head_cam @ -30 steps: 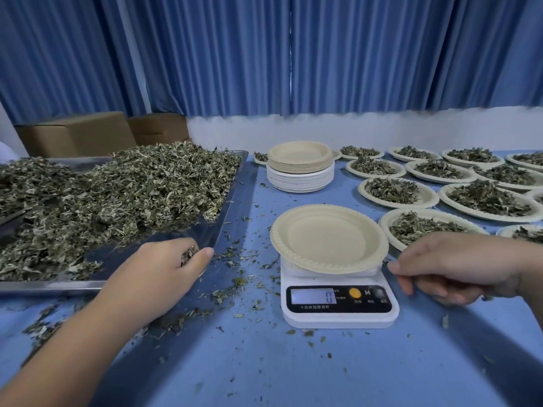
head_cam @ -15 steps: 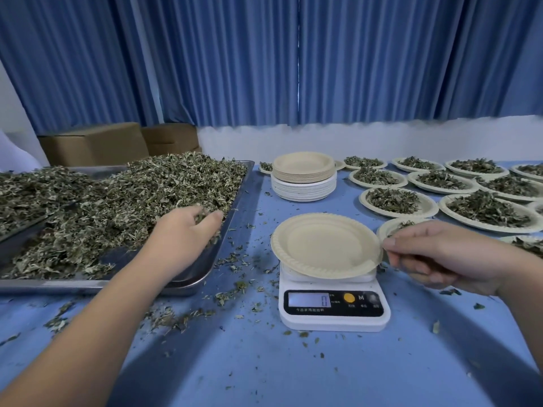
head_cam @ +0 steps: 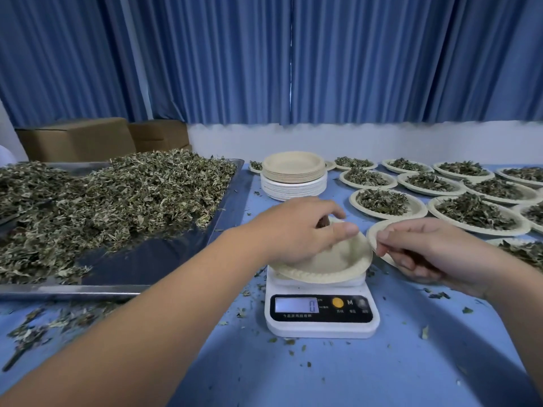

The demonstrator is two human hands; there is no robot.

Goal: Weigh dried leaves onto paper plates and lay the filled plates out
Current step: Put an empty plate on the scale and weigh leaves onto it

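Observation:
A white digital scale [head_cam: 321,314] stands on the blue table and its display reads 0. An empty paper plate [head_cam: 338,267] lies on it. My left hand [head_cam: 299,230] hovers over the plate's left half, fingers curled round a small bunch of dried leaves that peeks out between them. My right hand [head_cam: 426,251] is at the plate's right rim, thumb and forefinger pinching the edge. The heap of dried leaves [head_cam: 117,207] fills a metal tray [head_cam: 73,290] on the left.
A stack of unused paper plates [head_cam: 293,177] stands behind the scale. Several filled plates [head_cam: 388,204] cover the table's right side, one partly hidden by my right hand. Loose leaf bits lie around the scale. Cardboard boxes [head_cam: 76,139] and blue curtains stand behind.
My left hand took leaves from the tray and swung right, over the plate on the scale. My right hand stayed at the plate's right rim.

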